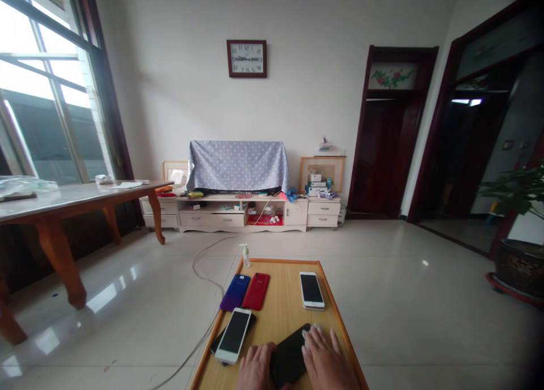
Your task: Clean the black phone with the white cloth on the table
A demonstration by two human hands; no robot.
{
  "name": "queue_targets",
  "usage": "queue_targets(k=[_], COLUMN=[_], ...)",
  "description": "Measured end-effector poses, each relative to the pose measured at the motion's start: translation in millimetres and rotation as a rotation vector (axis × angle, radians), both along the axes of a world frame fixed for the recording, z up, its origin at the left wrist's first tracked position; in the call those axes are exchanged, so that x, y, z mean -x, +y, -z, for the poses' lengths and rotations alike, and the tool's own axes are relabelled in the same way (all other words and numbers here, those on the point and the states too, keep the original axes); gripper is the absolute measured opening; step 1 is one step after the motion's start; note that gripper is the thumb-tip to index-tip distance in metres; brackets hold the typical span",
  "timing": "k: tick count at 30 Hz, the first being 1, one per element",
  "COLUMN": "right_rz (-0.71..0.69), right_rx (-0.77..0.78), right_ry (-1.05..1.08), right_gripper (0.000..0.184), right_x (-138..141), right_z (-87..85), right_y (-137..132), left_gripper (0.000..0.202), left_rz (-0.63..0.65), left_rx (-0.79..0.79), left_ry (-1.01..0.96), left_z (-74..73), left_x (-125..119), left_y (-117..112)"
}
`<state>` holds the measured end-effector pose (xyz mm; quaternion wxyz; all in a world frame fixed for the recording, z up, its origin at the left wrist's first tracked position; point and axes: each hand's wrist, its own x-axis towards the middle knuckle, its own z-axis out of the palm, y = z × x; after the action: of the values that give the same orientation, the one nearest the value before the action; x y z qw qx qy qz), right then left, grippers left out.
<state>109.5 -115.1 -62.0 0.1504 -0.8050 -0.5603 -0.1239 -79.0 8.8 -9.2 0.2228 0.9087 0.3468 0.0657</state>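
My left hand (255,368) and my right hand (326,360) sit at the bottom of the view on a black smartphone (289,356), lying on a low wooden tray table (276,261). A small white wipe or pad (306,334) shows at my right fingertips. To the left, a white smartphone (233,335) rests on a dark phone (250,321). Farther forward lie a blue-purple phone (234,292), a red phone (256,291) and a white phone (311,291). A clear pump bottle (245,256) stands beyond the table's far edge.
A white cable (208,282) curves across the tiled floor left of the low table. A long wooden table (76,203) stands at left, and a cream cabinet (242,214) lines the far wall. A potted plant (516,254) stands at right, beside dark doorways.
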Motion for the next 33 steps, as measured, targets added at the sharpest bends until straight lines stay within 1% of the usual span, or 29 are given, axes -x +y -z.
queue_targets(k=[1, 2, 4, 6, 7, 8, 9, 12, 13, 14, 15, 17, 18, 19, 20, 23, 24, 25, 26, 28, 30, 31, 32, 33], right_rz=[0.011, -0.02, -0.171, -0.33, -0.366, -0.359, -0.312, -0.069, -0.028, -0.04, -0.097, -0.261, -0.317, -0.329, -0.299, -0.1, -0.054, -0.043, -0.07, -0.206, -0.328, -0.345, -0.324, -0.269], right_rx=[-0.011, -0.023, -0.045, -0.054, -0.049, -0.039, -0.025, 0.026, 0.041, 0.056, 0.069, 0.09, 0.098, 0.103, 0.107, 0.114, 0.118, 0.124, 0.132, 0.155, 0.168, 0.164, 0.152, 0.136], right_ry=[-0.023, -0.054, -0.128, -0.178, -0.18, -0.164, -0.135, -0.025, 0.007, 0.035, 0.061, 0.109, 0.131, 0.15, 0.165, 0.194, 0.201, 0.21, 0.22, 0.237, 0.245, 0.244, 0.24, 0.231], right_gripper=[0.05, 0.049, 0.046, 0.044, 0.043, 0.043, 0.043, 0.047, 0.049, 0.049, 0.049, 0.046, 0.045, 0.043, 0.043, 0.048, 0.05, 0.051, 0.051, 0.049, 0.046, 0.045, 0.044, 0.044], right_x=[-1, -2, -2, -2, -2, -1, -1, 6, 10, 14, 18, 25, 26, 26, 25, 18, 18, 19, 21, 28, 33, 34, 34, 32], right_z=[6.6, 15.0, 31.8, 39.9, 38.9, 34.9, 28.9, 10.3, 7.2, 6.1, 6.4, 7.8, 7.0, 4.6, 0.6, -14.1, -16.9, -17.8, -16.8, -11.3, -7.2, -7.4, -9.2, -12.3], right_y=[4, 7, 14, 18, 18, 17, 17, 18, 20, 22, 25, 29, 30, 31, 30, 30, 31, 34, 36, 42, 47, 48, 48, 48], left_gripper=[0.068, 0.064, 0.057, 0.054, 0.055, 0.058, 0.061, 0.072, 0.074, 0.072, 0.068, 0.06, 0.058, 0.059, 0.062, 0.074, 0.072, 0.066, 0.058, 0.046, 0.043, 0.043, 0.044, 0.046], left_rz=[0.0, -0.001, -0.001, -0.003, 0.0, 0.004, 0.01, 0.028, 0.027, 0.021, 0.013, -0.003, -0.008, -0.004, 0.003, 0.016, 0.012, 0.006, -0.002, -0.015, -0.02, -0.018, -0.013, -0.007], left_rx=[0.006, 0.011, 0.021, 0.031, 0.035, 0.038, 0.038, 0.03, 0.028, 0.026, 0.024, 0.021, 0.02, 0.021, 0.023, 0.024, 0.025, 0.028, 0.035, 0.053, 0.06, 0.058, 0.055, 0.052], left_ry=[0.012, 0.023, 0.037, 0.045, 0.046, 0.046, 0.042, 0.0, -0.01, -0.013, -0.009, 0.008, 0.012, 0.014, 0.015, 0.016, 0.018, 0.02, 0.023, 0.032, 0.035, 0.035, 0.035, 0.033], left_z=[1.9, 4.0, 7.8, 9.5, 9.3, 8.7, 7.7, 6.7, 7.6, 9.1, 11.0, 14.2, 15.2, 15.5, 15.4, 15.4, 16.3, 18.0, 20.1, 24.7, 27.6, 28.0, 27.6, 26.8], left_x=[-1, -1, -2, -3, -3, -2, -1, 1, 1, 1, 1, 1, 1, 1, 1, 2, 2, 1, 0, -1, -2, -2, -2, -1], left_y=[2, 4, 7, 9, 10, 9, 9, 7, 7, 7, 7, 8, 9, 9, 10, 11, 12, 13, 14, 17, 19, 19, 19, 19])
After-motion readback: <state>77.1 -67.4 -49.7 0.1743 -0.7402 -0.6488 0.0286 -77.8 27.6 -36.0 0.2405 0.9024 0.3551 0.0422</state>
